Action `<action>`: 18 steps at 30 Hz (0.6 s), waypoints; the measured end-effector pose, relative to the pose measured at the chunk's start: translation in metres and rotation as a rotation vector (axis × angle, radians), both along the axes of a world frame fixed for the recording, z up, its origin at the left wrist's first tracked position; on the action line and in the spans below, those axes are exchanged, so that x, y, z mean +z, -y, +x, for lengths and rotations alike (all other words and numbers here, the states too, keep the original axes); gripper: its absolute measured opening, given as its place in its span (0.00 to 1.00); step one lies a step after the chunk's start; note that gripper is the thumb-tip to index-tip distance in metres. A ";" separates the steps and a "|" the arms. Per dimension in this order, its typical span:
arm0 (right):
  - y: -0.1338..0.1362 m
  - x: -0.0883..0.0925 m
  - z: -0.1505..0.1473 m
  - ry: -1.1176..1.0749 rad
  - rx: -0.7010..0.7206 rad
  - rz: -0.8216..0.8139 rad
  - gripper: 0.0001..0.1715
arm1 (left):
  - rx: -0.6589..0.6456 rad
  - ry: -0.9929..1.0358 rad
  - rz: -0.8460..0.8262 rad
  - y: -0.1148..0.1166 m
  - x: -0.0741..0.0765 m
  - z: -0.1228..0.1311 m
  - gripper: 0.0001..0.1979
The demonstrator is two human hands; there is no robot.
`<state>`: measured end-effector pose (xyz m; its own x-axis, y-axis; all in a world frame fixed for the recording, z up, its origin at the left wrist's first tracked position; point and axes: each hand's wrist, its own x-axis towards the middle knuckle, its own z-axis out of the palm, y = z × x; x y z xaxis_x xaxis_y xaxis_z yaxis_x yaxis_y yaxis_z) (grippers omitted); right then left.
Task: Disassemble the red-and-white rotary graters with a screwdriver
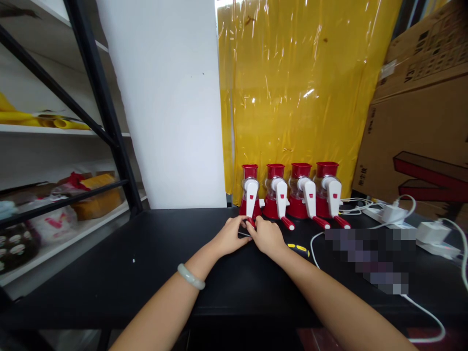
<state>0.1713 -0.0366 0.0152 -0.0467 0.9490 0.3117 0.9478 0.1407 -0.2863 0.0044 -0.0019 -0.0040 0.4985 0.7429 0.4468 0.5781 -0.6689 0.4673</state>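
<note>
Several red and white hand-crank grinders stand in a row at the back of the black table (153, 263), against a yellow plastic sheet. My left hand (231, 237) and my right hand (266, 237) meet at the leftmost grinder (250, 195), fingers curled around the red knob at the end of its white crank. Under my right hand lies a black and yellow screwdriver (300, 249). A pale bangle sits on my left wrist.
White power strips, chargers and cables (398, 214) lie at the right of the table. Large cardboard boxes (420, 131) stand at the right. A black metal shelf (62, 195) with bags and boxes is at the left. A white pillar rises behind.
</note>
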 end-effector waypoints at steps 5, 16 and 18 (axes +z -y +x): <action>-0.001 -0.002 0.000 -0.031 0.015 0.007 0.28 | 0.041 -0.016 0.040 -0.001 0.003 -0.003 0.34; 0.001 0.002 0.005 -0.031 0.059 0.072 0.32 | 0.528 0.224 0.184 -0.027 0.073 0.017 0.40; 0.001 0.002 0.005 -0.037 0.074 0.093 0.32 | 0.564 0.229 0.147 -0.038 0.095 0.033 0.45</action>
